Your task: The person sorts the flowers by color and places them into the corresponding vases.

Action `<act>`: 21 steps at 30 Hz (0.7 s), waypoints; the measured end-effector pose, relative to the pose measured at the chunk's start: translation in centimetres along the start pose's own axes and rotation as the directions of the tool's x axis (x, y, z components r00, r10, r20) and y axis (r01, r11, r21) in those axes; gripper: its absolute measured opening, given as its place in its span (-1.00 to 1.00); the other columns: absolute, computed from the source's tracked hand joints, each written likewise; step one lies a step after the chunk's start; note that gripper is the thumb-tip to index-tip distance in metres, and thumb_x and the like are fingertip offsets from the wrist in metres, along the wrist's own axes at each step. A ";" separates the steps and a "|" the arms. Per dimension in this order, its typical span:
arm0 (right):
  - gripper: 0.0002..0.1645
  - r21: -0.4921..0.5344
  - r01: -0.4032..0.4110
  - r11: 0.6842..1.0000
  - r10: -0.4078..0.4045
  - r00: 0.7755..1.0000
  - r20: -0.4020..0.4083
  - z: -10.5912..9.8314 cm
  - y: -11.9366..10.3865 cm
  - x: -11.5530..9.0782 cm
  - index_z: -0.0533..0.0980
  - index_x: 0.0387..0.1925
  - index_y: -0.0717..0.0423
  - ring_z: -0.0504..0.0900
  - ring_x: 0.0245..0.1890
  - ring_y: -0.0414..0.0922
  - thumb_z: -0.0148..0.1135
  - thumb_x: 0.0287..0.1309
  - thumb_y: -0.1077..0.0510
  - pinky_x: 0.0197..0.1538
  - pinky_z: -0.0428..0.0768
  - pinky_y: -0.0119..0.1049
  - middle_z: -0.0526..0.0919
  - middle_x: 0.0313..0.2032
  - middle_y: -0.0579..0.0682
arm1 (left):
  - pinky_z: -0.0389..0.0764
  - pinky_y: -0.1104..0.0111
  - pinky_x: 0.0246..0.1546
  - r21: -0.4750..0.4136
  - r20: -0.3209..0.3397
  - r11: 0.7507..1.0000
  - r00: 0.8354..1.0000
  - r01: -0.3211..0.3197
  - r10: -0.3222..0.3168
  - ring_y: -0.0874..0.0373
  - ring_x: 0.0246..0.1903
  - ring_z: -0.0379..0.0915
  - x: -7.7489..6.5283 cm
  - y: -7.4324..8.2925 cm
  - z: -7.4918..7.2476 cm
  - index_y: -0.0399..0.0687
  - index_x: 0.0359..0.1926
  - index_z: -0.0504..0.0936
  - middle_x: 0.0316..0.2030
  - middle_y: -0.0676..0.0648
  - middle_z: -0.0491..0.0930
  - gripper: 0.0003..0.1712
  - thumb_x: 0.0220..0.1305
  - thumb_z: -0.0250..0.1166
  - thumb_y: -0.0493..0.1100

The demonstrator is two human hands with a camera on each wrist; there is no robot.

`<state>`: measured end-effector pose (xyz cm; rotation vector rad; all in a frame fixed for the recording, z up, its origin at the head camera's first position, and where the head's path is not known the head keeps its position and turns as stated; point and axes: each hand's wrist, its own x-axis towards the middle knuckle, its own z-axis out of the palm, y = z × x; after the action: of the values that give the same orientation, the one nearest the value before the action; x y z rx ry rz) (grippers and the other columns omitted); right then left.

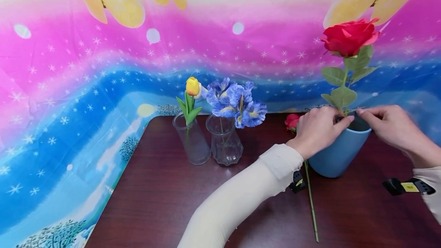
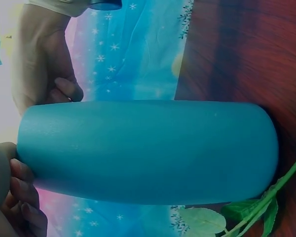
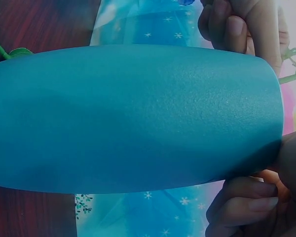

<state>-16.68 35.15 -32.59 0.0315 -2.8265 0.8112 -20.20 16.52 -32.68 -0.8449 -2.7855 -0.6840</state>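
A large red rose (image 1: 349, 38) with green leaves stands upright in a tall blue vase (image 1: 339, 154). At the vase's left rim, my left hand (image 1: 318, 129) pinches the rose stem low down, between thumb and fingers. My right hand (image 1: 396, 127) is at the opposite side of the rim, thumb and forefinger pinched together on a thin green side shoot of the rose. The blue vase wall (image 2: 148, 153) fills the left wrist view, with fingers (image 2: 29, 212) by its mouth. In the right wrist view, a piece of green stem (image 3: 291, 77) shows beyond the rim.
A second red rose (image 1: 292, 121) lies on the dark table (image 1: 155, 209), its long stem (image 1: 311, 206) pointing toward me beneath my left wrist. Further left stand a glass vase (image 1: 196, 148) with a yellow tulip (image 1: 192, 86) and another glass vase (image 1: 227, 148) with blue irises (image 1: 237, 100).
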 end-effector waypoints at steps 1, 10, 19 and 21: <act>-0.33 -0.001 0.001 1.000 -0.001 1.000 0.000 0.0 0.0 0.0 0.24 -0.70 0.16 0.13 -0.76 -0.06 -0.12 0.57 -0.08 -0.64 0.13 -0.19 0.14 -0.75 -0.10 | 0.27 0.48 -0.72 0.002 0.000 1.000 1.000 0.007 -0.007 0.39 -0.69 0.32 0.0 0.0 0.0 0.31 -0.59 0.45 -0.66 0.21 0.40 -0.49 0.45 0.03 0.37; -0.34 -0.016 0.019 1.000 -0.019 1.000 -0.005 0.1 0.0 0.0 0.25 -0.70 0.14 0.13 -0.76 -0.07 -0.14 0.58 -0.06 -0.63 0.14 -0.19 0.14 -0.75 -0.08 | 0.23 0.45 -0.76 -0.012 0.007 0.998 0.998 0.059 -0.059 0.36 -0.74 0.30 0.1 0.3 -0.4 0.28 -0.63 0.43 -0.72 0.19 0.38 -0.47 0.36 0.13 0.40; -0.35 -0.005 0.023 1.000 -0.023 1.000 -0.010 0.1 0.1 0.0 0.22 -0.69 0.15 0.13 -0.77 -0.08 -0.14 0.58 -0.05 -0.62 0.13 -0.20 0.12 -0.75 -0.10 | 0.26 0.46 -0.76 -0.054 0.039 0.996 0.996 0.077 -0.075 0.37 -0.77 0.31 0.0 0.3 -0.7 0.25 -0.62 0.44 -0.76 0.18 0.39 -0.47 0.28 0.20 0.43; -0.35 -0.008 0.027 1.000 -0.027 1.000 -0.011 0.1 0.1 0.0 0.24 -0.69 0.15 0.12 -0.77 -0.09 -0.13 0.58 -0.03 -0.62 0.12 -0.21 0.12 -0.75 -0.11 | 0.26 0.46 -0.76 -0.040 0.049 0.996 0.996 0.078 -0.076 0.36 -0.77 0.31 0.0 0.3 -0.7 0.23 -0.62 0.42 -0.76 0.18 0.39 -0.46 0.29 0.19 0.44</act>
<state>-16.70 35.12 -32.73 0.0631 -2.8127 0.7925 -20.04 16.42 -31.91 -0.7744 -2.8692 -0.7466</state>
